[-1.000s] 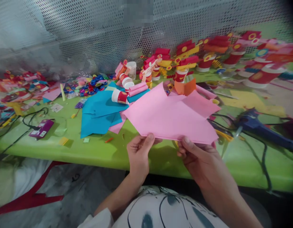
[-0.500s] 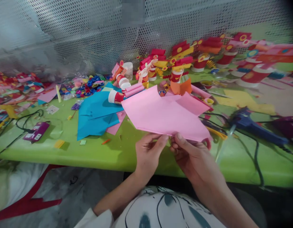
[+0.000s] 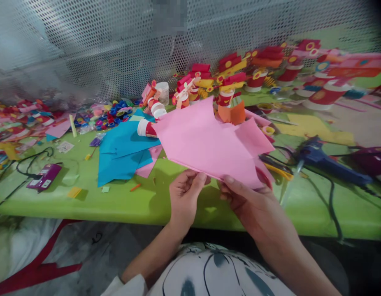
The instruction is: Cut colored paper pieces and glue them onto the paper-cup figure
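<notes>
A sheet of pink paper [image 3: 205, 139] is held up over the front of the green table, its near edge curled into a narrow fold. My left hand [image 3: 186, 197] pinches that folded edge between thumb and fingers, left of its middle. Further right, my right hand [image 3: 255, 205] grips the same edge, thumb on top and fingers underneath. Behind the sheet lie blue paper sheets [image 3: 122, 152] and a red and white paper cup [image 3: 146, 128] on its side. An orange paper piece [image 3: 232, 113] shows past its far edge.
A blue glue gun [image 3: 329, 162] with a black cable lies at the right. Several paper-cup models [image 3: 226, 92] line the back of the green table [image 3: 116, 205] before a perforated metal screen [image 3: 122, 49]. A purple box [image 3: 44, 176] with wires sits at the left.
The pink paper has tilted up, its far edge now higher, and the near edge slants down to the right. My left hand has slid left along the edge, widening the gap between my hands.
</notes>
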Tool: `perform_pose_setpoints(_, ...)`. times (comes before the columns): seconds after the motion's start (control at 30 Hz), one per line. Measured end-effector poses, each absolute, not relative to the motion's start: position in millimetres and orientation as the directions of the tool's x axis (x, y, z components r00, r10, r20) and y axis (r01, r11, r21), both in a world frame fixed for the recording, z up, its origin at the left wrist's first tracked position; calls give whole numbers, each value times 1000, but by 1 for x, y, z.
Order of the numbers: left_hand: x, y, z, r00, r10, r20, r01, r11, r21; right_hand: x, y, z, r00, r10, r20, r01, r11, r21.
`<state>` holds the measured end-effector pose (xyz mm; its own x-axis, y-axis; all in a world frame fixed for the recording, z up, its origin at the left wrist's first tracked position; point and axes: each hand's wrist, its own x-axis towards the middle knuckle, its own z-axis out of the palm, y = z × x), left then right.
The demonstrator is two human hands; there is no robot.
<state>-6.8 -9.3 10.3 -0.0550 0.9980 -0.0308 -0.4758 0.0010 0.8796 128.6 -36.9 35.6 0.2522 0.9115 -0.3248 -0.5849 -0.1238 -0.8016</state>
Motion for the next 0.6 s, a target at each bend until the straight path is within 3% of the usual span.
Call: perform_pose_setpoints(0.6,-9,-3,10,-12,995,-104,-527,82,846,133,-39,41,238,909,-342,-604,-137,-785)
